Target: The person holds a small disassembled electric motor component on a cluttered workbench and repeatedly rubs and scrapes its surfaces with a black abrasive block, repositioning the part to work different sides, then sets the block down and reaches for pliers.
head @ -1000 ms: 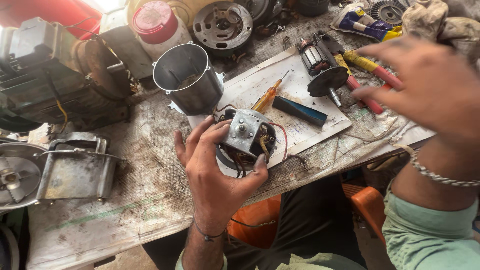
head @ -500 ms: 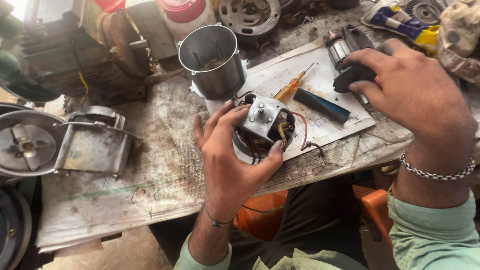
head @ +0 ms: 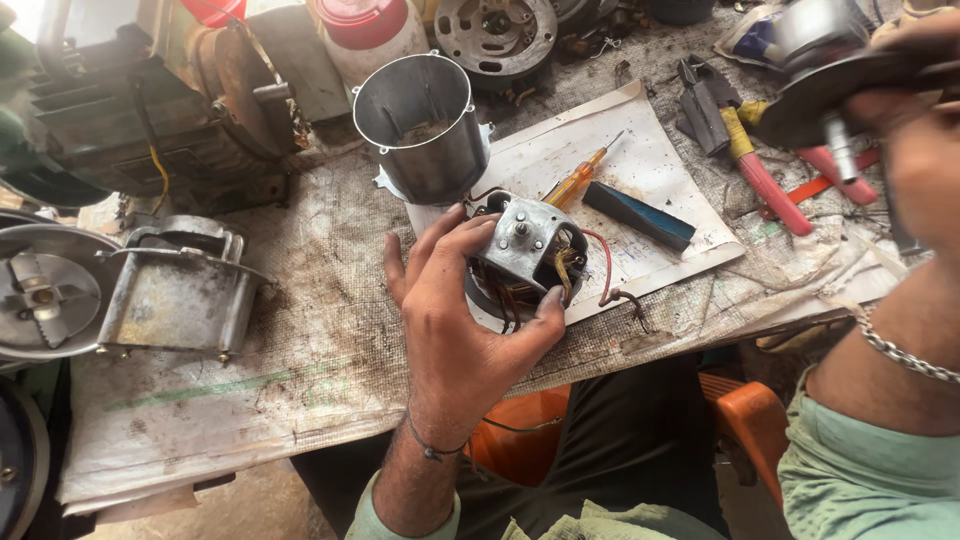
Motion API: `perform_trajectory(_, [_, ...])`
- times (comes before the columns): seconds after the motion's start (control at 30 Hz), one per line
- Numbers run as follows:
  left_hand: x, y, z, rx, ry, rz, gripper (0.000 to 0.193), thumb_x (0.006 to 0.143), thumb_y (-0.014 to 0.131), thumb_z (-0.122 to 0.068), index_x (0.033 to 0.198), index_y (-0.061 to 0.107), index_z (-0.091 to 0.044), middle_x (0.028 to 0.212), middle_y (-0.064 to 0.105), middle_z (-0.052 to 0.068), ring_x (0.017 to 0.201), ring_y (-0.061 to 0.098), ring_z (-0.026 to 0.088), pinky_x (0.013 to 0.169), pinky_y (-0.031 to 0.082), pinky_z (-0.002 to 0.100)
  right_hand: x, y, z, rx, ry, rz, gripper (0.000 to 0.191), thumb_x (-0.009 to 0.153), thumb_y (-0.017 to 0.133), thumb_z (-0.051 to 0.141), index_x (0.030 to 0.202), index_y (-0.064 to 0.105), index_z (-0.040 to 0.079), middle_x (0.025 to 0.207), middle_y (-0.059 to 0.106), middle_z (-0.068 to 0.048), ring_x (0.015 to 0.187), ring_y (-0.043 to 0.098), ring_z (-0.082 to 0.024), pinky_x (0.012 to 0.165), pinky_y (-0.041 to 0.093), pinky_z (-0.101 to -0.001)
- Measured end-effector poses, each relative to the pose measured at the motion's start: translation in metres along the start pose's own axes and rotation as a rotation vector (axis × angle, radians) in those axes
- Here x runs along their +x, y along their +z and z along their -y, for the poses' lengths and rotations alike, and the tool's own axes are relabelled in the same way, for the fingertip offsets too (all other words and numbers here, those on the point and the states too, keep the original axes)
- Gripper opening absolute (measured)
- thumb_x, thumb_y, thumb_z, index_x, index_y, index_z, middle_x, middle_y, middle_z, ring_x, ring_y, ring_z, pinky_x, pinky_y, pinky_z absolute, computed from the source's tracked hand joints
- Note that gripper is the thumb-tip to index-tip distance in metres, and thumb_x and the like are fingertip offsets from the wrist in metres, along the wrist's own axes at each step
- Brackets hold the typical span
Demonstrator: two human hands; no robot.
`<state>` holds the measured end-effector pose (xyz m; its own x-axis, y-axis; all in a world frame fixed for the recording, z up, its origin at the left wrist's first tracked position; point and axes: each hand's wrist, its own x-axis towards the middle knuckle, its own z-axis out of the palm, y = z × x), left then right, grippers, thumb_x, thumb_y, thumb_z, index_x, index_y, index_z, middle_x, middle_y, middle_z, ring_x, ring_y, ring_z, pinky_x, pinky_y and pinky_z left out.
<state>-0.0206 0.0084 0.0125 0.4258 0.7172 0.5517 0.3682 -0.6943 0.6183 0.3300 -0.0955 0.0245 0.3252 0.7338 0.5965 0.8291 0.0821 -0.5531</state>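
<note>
My left hand (head: 455, 315) grips a small electric motor (head: 530, 245) with a grey metal bracket, copper windings and a red wire, near the workbench's front edge. My right hand (head: 915, 150) is raised at the upper right, blurred, holding a dark round rotor part with a metal shaft (head: 835, 95). A metal bracelet sits on that wrist. A shiny metal cylinder housing (head: 422, 125) stands upright just behind the motor. An orange-handled screwdriver (head: 580, 180) and a dark blue flat bar (head: 640, 215) lie on a white sheet of paper (head: 660, 150).
Red-handled pliers (head: 755, 170) lie right of the paper. A grey metal casing (head: 180, 290) and a round bladed disc (head: 40, 295) sit at left. A large dirty motor (head: 130, 110), a red-lidded jar (head: 365, 30) and a round stator plate (head: 495, 30) stand at the back.
My right hand has lifted the rotor part off the bench, up and to the right. The left hand keeps its hold on the motor.
</note>
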Motion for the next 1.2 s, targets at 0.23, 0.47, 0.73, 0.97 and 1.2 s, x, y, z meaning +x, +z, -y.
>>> perform_trajectory(0.23, [0.001, 0.000, 0.000, 0.003, -0.006, 0.007, 0.067, 0.070, 0.089, -0.032, 0.124, 0.062, -0.003, 0.121, 0.069, 0.014, 0.142, 0.053, 0.033, 0.128, 0.011, 0.065, -0.002, -0.016, -0.019, -0.342, -0.300, 0.023, 0.015, 0.113, 0.053, -0.021, 0.121, 0.056, -0.007, 0.114, 0.068, -0.020, 0.103, 0.071, -0.026, 0.094, 0.060, -0.0306])
perform_trajectory(0.47, [0.001, 0.000, 0.001, 0.003, 0.000, 0.018, 0.066, 0.069, 0.088, -0.031, 0.124, 0.062, -0.003, 0.121, 0.069, 0.015, 0.142, 0.052, 0.033, 0.128, 0.009, 0.065, 0.014, 0.000, 0.049, -0.416, -0.230, 0.080, 0.022, 0.087, 0.077, -0.014, 0.108, 0.072, -0.006, 0.099, 0.068, -0.022, 0.087, 0.071, -0.031, 0.070, 0.056, -0.0361])
perform_trajectory(0.73, [0.001, 0.001, 0.001, 0.000, -0.007, 0.005, 0.067, 0.069, 0.089, -0.032, 0.123, 0.062, -0.003, 0.120, 0.069, 0.015, 0.142, 0.053, 0.033, 0.128, 0.010, 0.066, 0.027, 0.033, 0.079, -0.469, -0.268, 0.241, 0.023, 0.083, 0.074, -0.004, 0.104, 0.079, 0.004, 0.092, 0.073, -0.015, 0.078, 0.072, -0.029, 0.070, 0.058, -0.0385])
perform_trajectory(0.97, [0.001, 0.002, 0.002, -0.002, 0.014, -0.004, 0.066, 0.068, 0.089, -0.032, 0.122, 0.062, -0.003, 0.119, 0.069, 0.015, 0.140, 0.054, 0.033, 0.127, 0.010, 0.067, 0.027, 0.026, 0.042, -0.416, -0.059, 0.457, 0.032, 0.089, 0.079, 0.021, 0.120, 0.078, 0.011, 0.100, 0.076, -0.014, 0.082, 0.073, -0.028, 0.075, 0.057, -0.0397])
perform_trajectory(1.2, [0.000, 0.000, 0.002, 0.002, 0.012, 0.001, 0.066, 0.067, 0.089, -0.030, 0.122, 0.063, -0.003, 0.119, 0.070, 0.015, 0.140, 0.054, 0.032, 0.127, 0.012, 0.066, 0.034, 0.022, 0.028, -0.977, 0.485, 0.707, 0.053, 0.087, 0.077, 0.058, 0.117, 0.074, 0.015, 0.103, 0.078, -0.013, 0.092, 0.073, -0.029, 0.084, 0.058, -0.0445])
